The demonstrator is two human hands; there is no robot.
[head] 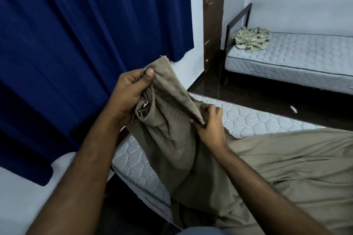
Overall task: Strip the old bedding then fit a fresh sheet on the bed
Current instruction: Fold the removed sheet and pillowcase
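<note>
A plain khaki-brown sheet lies loosely spread over the near bed's quilted grey mattress, whose far corner and left edge stay bare. My left hand grips a bunched corner of the sheet, lifted above the mattress, thumb on top of the folds. My right hand pinches the sheet's edge lower and to the right, so a strip of cloth is stretched between both hands.
A dark blue curtain hangs close on the left. Across a dark floor stands a second bed with a bare mattress and a crumpled patterned cloth on it. A brown door frame is behind.
</note>
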